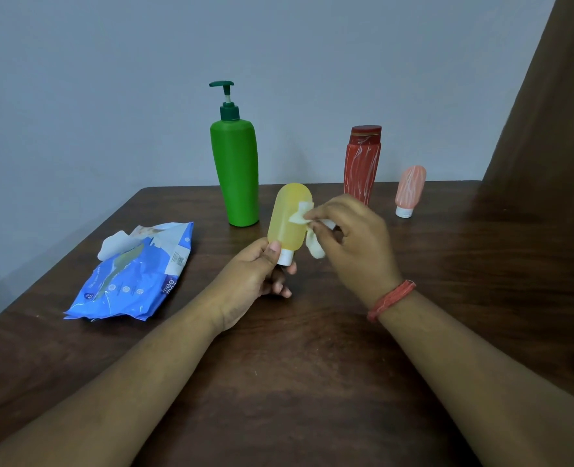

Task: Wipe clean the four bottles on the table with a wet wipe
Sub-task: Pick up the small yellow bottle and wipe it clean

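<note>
Our left hand (257, 264) grips the yellow bottle (289, 219) by its cap end
It stands upright above the table (312, 365); our right hand (353, 237) pinches the wet wipe (300, 215) against its right side

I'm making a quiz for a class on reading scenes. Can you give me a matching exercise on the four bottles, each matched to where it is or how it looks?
Things:
1. green pump bottle
2. yellow bottle
3. red bottle
4. pink bottle

States:
A. farthest right, standing on its white cap
B. held by the left hand, wet wipe against it
C. tallest, upright near the table's back edge
D. streaked with white, dark red cap on top

Pairs: 1-C, 2-B, 3-D, 4-A
</note>
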Tool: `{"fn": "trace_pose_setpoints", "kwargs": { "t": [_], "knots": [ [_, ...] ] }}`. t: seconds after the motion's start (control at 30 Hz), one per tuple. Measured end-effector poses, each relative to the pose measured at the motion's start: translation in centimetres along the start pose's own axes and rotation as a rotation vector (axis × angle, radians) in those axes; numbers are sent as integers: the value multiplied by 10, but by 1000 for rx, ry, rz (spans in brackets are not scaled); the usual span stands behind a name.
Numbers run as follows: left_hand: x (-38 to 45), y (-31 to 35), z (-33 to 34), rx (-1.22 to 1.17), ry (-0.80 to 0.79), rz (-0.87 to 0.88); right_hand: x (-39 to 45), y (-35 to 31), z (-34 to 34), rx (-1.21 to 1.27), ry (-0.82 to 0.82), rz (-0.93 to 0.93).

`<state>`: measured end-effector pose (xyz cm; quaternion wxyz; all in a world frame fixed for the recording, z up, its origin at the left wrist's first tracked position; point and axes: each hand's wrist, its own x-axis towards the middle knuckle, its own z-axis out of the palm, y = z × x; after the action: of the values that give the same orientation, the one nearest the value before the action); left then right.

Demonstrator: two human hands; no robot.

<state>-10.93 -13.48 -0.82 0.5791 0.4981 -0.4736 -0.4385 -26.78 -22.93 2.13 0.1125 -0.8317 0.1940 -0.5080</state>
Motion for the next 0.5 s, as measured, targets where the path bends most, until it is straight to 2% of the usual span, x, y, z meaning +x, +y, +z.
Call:
{"fn": "trace_pose_setpoints", "kwargs": {
  "t": [0.13, 0.23, 0.37, 0.5],
  "knots": [
    [0, 1, 0, -71, 22, -2, -5, -1, 4, 11, -128, -70],
    [0, 2, 0, -57, 20, -2, -2, 0, 4, 5, -37, -15],
    [-1, 1, 0, -85, 21, 1, -5, -1, 5, 31, -136, -64],
    [-1, 1, 0, -66, -27, -8, -3, 2, 3, 46, -25, 50]
  ]
}}
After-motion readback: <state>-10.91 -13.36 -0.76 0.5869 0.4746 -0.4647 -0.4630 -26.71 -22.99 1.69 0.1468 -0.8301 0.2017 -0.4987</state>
